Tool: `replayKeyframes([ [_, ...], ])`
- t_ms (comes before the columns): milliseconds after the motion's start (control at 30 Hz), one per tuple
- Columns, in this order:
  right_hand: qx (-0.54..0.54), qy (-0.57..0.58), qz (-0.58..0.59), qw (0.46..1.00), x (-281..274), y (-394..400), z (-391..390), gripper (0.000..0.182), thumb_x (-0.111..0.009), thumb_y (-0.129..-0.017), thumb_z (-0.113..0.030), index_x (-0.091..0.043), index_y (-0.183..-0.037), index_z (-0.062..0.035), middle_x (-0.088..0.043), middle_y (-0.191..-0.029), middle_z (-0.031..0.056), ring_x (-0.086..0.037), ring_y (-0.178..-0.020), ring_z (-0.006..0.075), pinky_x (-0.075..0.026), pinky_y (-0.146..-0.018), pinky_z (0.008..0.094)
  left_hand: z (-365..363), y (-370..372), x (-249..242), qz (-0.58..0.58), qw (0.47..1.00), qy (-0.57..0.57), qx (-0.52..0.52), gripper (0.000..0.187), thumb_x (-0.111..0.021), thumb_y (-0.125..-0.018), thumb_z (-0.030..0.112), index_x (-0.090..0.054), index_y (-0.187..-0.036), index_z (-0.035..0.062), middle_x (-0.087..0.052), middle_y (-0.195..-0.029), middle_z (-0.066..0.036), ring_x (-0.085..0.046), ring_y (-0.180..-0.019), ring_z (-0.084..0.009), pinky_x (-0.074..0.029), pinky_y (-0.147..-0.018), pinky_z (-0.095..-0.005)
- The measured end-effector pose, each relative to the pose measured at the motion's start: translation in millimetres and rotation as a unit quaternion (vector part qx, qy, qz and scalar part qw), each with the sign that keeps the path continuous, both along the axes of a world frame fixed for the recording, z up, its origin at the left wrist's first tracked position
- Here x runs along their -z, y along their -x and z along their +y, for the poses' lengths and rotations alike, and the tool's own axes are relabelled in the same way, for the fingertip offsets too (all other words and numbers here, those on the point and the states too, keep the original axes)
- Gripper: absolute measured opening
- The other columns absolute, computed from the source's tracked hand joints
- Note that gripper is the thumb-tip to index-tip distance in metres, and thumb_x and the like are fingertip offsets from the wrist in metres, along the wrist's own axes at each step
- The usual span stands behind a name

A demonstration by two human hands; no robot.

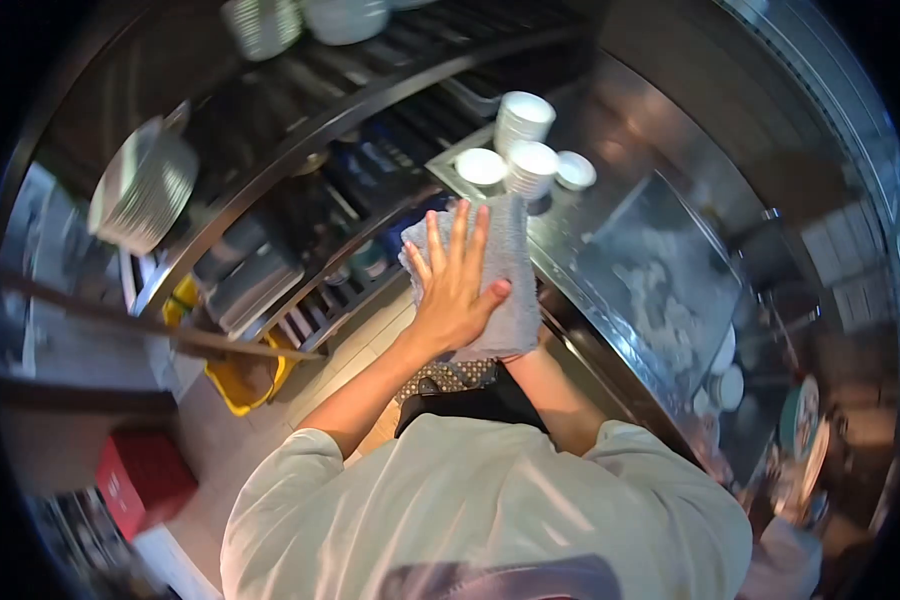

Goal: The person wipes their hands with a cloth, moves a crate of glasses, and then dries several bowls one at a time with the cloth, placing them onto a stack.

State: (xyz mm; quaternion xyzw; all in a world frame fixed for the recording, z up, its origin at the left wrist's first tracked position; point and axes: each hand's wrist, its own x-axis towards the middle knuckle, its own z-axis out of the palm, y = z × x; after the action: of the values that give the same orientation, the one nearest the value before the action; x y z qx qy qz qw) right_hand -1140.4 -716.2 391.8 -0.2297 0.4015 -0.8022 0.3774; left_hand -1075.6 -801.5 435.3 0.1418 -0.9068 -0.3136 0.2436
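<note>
A folded grey-blue cloth [515,270] is held up in front of my body. My left hand [457,285] lies flat on its upper face, fingers spread and pointing away from me. Beneath the cloth is my right hand [520,360]; only a small part near the wrist shows, and its fingers are hidden. Just beyond the cloth, white cups [525,118] stand in stacks on the corner of a metal counter [570,235].
Stacked white bowls [150,190] sit on a metal shelf [320,130] at the left. A wet sink basin [660,290] is at the right, with dishes [800,418] beyond. A yellow container [240,380] and red box [145,482] are lower left.
</note>
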Motion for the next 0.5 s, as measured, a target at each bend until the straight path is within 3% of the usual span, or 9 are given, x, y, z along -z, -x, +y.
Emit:
replayKeyframes([
  [67, 0.060, -0.023, -0.005, 0.998, 4.1, 16.4, 37.4, 0.053, -0.036, -0.094, -0.037, -0.026, -0.136, -0.0072, -0.035, -0.135, 0.0101, -0.036, -0.122, 0.0241, -0.031, -0.102, 0.0377, 16.5, 14.4, 2.9, -0.025, 0.997, 0.063, 0.042, 0.082, -0.036, -0.080, 0.066, -0.016, -0.142, 0.0151, -0.009, -0.147, -0.015, -0.001, -0.131, -0.0482, -0.001, -0.093, -0.0705],
  [167, 0.133, -0.053, 0.002, 0.990, 14.6, 32.3, 88.5, 0.054, -0.036, -0.093, -0.038, -0.026, -0.136, -0.0072, -0.034, -0.135, 0.0104, -0.036, -0.123, 0.0243, -0.031, -0.102, 0.0381, 32.8, 29.8, -6.3, -0.082, 0.974, 0.171, 0.123, 0.081, -0.045, -0.079, 0.059, -0.018, -0.141, 0.0134, -0.017, -0.143, -0.018, -0.020, -0.125, -0.0494, -0.008, -0.095, -0.0681],
  [200, 0.151, -0.063, 0.009, 0.987, 18.8, 37.2, 100.6, 0.054, -0.036, -0.093, -0.038, -0.026, -0.136, -0.0072, -0.034, -0.135, 0.0106, -0.036, -0.123, 0.0244, -0.031, -0.102, 0.0382, 43.9, 42.6, -0.6, -0.079, 0.972, 0.178, 0.134, 0.081, -0.045, -0.079, 0.059, -0.018, -0.141, 0.0134, -0.017, -0.143, -0.018, -0.020, -0.125, -0.0494, -0.008, -0.095, -0.0681],
  [267, 0.167, -0.076, 0.006, 0.983, 23.5, 53.0, 127.5, 0.055, -0.036, -0.093, -0.039, -0.025, -0.136, -0.0072, -0.034, -0.136, 0.0108, -0.035, -0.123, 0.0246, -0.031, -0.102, 0.0385, 76.5, 72.5, 17.0, -0.037, 0.975, 0.072, 0.206, 0.078, -0.048, -0.078, 0.057, -0.024, -0.139, 0.0136, -0.021, -0.141, -0.020, -0.025, -0.121, -0.0480, -0.017, -0.097, -0.0619],
  [300, 0.160, -0.075, -0.008, 0.984, 23.7, 63.6, 137.7, 0.055, -0.036, -0.093, -0.039, -0.025, -0.136, -0.0072, -0.034, -0.136, 0.0109, -0.035, -0.123, 0.0247, -0.031, -0.102, 0.0386, 82.6, 85.3, 19.3, -0.011, 0.971, 0.114, 0.209, 0.078, -0.050, -0.077, 0.056, -0.027, -0.138, 0.0141, -0.030, -0.135, -0.021, -0.036, -0.115, -0.0429, -0.027, -0.095, -0.0531],
  [333, 0.152, -0.071, -0.020, 0.986, 23.2, 74.7, 147.4, 0.055, -0.037, -0.093, -0.040, -0.025, -0.136, -0.0072, -0.033, -0.136, 0.0110, -0.035, -0.123, 0.0248, -0.031, -0.102, 0.0388, 85.8, 96.7, 20.2, -0.013, 0.971, 0.119, 0.209, 0.078, -0.050, -0.077, 0.056, -0.027, -0.138, 0.0141, -0.030, -0.135, -0.021, -0.036, -0.115, -0.0429, -0.027, -0.095, -0.0531],
  [367, 0.068, 0.056, -0.256, 0.963, 8.7, 91.9, 159.9, 0.062, -0.038, -0.091, -0.047, -0.025, -0.137, -0.0074, -0.032, -0.137, 0.0136, -0.036, -0.124, 0.0278, -0.031, -0.102, 0.0417, 88.8, 107.2, 11.1, -0.032, 0.965, 0.122, 0.231, 0.078, -0.050, -0.077, 0.056, -0.027, -0.138, 0.0141, -0.035, -0.132, -0.021, -0.039, -0.112, -0.0410, -0.029, -0.093, -0.0504],
  [467, -0.035, 0.125, -0.334, 0.934, 23.4, 127.3, 202.6, 0.069, -0.039, -0.088, -0.054, -0.026, -0.136, -0.0072, -0.034, -0.136, 0.0146, -0.039, -0.121, 0.0303, -0.033, -0.100, 0.0446, 97.5, 134.4, 11.0, -0.062, 0.952, 0.164, 0.250, 0.076, -0.051, -0.077, 0.056, -0.029, -0.137, 0.0136, -0.045, -0.122, -0.020, -0.046, -0.107, -0.0356, -0.031, -0.093, -0.0454],
  [500, -0.022, 0.079, -0.343, 0.936, 27.0, 133.8, 212.3, 0.069, -0.039, -0.087, -0.054, -0.027, -0.136, -0.0071, -0.037, -0.134, 0.0145, -0.042, -0.119, 0.0302, -0.034, -0.099, 0.0455, 97.0, 143.3, 23.8, -0.069, 0.940, 0.121, 0.310, 0.076, -0.049, -0.078, 0.057, -0.031, -0.136, 0.0108, -0.044, -0.123, -0.020, -0.046, -0.108, -0.0353, -0.033, -0.091, -0.0434],
])
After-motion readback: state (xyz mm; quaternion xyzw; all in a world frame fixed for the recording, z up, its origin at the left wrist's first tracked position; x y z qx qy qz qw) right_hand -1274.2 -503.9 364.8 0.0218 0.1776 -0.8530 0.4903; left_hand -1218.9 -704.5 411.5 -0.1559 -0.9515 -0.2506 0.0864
